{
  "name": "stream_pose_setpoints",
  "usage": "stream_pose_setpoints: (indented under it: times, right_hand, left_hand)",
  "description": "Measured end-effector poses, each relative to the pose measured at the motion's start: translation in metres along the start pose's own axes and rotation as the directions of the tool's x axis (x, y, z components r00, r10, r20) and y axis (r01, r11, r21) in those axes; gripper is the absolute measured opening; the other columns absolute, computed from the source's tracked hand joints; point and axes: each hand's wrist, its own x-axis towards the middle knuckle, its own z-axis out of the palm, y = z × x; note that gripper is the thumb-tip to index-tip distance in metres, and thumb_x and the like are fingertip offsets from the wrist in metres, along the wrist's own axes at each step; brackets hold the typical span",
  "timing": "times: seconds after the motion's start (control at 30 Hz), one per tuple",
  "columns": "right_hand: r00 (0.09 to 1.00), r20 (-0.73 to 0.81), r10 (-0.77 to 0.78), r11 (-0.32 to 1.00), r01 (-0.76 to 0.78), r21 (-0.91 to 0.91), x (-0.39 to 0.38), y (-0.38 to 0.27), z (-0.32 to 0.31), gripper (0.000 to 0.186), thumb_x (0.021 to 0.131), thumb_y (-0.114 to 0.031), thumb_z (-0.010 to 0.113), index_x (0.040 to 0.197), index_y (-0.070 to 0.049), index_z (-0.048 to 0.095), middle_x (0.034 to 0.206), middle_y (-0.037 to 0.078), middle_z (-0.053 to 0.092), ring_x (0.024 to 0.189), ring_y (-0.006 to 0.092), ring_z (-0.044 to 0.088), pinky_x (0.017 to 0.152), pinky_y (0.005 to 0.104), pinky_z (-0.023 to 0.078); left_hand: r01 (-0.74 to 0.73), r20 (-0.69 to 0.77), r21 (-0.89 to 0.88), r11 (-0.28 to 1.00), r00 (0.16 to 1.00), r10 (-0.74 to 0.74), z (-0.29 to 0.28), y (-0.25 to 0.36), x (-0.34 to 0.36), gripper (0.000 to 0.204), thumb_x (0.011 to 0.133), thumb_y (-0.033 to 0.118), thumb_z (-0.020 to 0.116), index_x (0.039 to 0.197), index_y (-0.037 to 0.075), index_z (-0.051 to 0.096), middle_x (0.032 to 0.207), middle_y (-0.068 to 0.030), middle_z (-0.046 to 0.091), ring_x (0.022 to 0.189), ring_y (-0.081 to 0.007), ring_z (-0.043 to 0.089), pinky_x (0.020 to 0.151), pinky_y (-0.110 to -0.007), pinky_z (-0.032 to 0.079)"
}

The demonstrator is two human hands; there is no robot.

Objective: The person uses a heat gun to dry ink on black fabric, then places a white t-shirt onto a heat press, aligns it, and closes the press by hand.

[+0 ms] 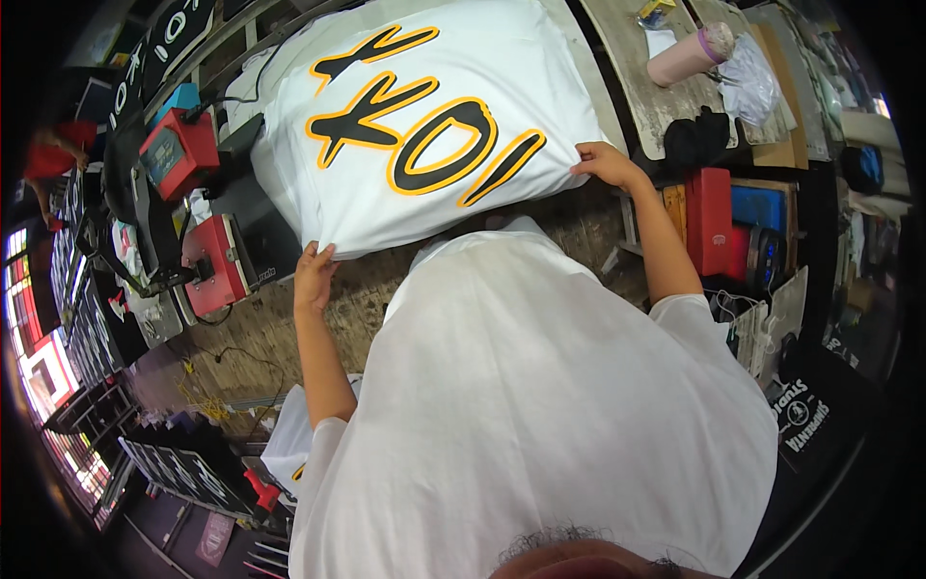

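A white T-shirt (376, 214) lies spread over a surface in front of me, with large black lettering edged in yellow-orange across it. My left hand (313, 278) is closed on the shirt's near left corner, thumb and fingers pinching the cloth. At the near right corner my right hand (610, 166) also pinches the fabric between thumb and fingers. The near edge runs between both hands and looks slightly creased. More white cloth lies under or beyond the shirt along its far left side.
To the left stands a heat press with a red control box (179, 154). A pink tumbler (687, 56), a black cloth (696, 137) and a plastic bag (750, 85) rest on the right-hand table. Below them is a red box (709, 222). Another person in red (56, 159) is at far left.
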Motion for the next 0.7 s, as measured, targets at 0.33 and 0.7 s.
stream_pose_setpoints:
  times: [0.33,0.7]
  right_hand:
    - [0.999,0.018,-0.032,0.947,0.024,0.321,-0.009,0.024,0.012,0.052,0.083,-0.016,0.075,0.128,0.003,0.058,0.112,0.006,0.067,0.100,0.0133,0.060,0.092,0.0280,0.045]
    - [0.986,-0.103,0.134,0.990,-0.130,0.049,-0.015,0.038,-0.024,0.039,0.085,-0.024,0.076,0.111,0.004,0.069,0.102,0.008,0.071,0.093,0.0148,0.062,0.089,0.0287,0.045]
  left_hand:
    - [-0.104,-0.191,-0.014,0.994,0.977,0.099,-0.004,-0.013,0.008,0.021,0.084,0.009,0.078,0.096,0.008,0.060,0.083,0.0029,0.061,0.072,-0.0074,0.056,0.066,-0.023,0.043]
    - [-0.154,-0.228,-0.044,0.987,0.964,0.140,-0.015,-0.016,-0.005,0.021,0.086,0.013,0.077,0.098,0.005,0.063,0.085,0.0008,0.066,0.077,-0.0071,0.058,0.072,-0.023,0.044]
